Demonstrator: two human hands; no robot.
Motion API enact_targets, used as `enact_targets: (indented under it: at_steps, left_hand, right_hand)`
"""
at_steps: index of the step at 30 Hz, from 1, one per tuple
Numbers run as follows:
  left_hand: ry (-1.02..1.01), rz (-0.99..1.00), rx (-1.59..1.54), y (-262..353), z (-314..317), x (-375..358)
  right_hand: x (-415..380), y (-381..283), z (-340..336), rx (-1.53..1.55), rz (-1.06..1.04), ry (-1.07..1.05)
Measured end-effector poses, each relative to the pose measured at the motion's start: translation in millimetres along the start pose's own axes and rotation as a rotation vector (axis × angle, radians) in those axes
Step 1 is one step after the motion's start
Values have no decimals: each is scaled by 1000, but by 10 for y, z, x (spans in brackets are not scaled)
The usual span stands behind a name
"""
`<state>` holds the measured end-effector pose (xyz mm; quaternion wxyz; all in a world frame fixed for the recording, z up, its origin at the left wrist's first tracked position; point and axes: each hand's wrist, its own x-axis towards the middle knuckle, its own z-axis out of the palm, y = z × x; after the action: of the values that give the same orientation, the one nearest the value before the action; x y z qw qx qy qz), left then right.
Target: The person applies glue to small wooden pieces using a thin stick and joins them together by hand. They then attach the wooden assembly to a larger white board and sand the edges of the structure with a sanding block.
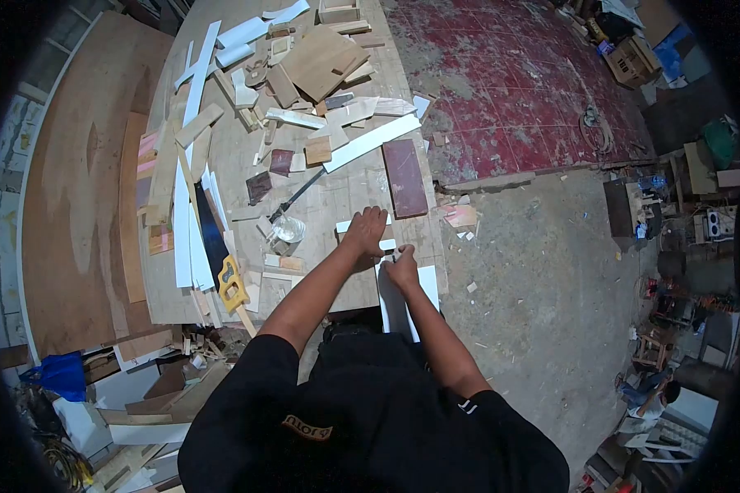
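Observation:
My left hand (365, 232) lies on a narrow white strip (342, 228) near the table's front edge, fingers stretched out. Just to its right and closer to me, my right hand (402, 269) is closed, its fingertips pinched around something small that I cannot make out. A short white piece (387, 244) sits between the two hands. Beneath my right hand and forearm are a white board (427, 281) and a long grey-faced strip (394, 302) reaching over the front edge. Beyond the hands rests a dark red-brown block (404, 178).
A yellow-handled handsaw (231, 283) lies left on the wooden table (321, 271). Near it are a clear cup (288, 231), a dark clamp-like bar (304, 191) and white strips (191, 115). Wood offcuts and a plywood square (323, 63) crowd the far side. Right is concrete floor (518, 279).

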<state>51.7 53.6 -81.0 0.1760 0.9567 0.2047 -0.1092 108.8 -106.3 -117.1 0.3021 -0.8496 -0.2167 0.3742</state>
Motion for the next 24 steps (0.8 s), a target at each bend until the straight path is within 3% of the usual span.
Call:
enact_targets:
  at_steps: [7,15,24]
  left_hand:
    - [80,81,-117,-135,-59,-218]
    - [78,68,-153,-336,22,-271]
    - [6,10,-16,-87,-78,-152]
  right_hand:
    - [-101,118,-30,-10,72,26]
    - [-91,171,72,62,-117,-39]
    - [-96,148,10,-43,-143,-68]
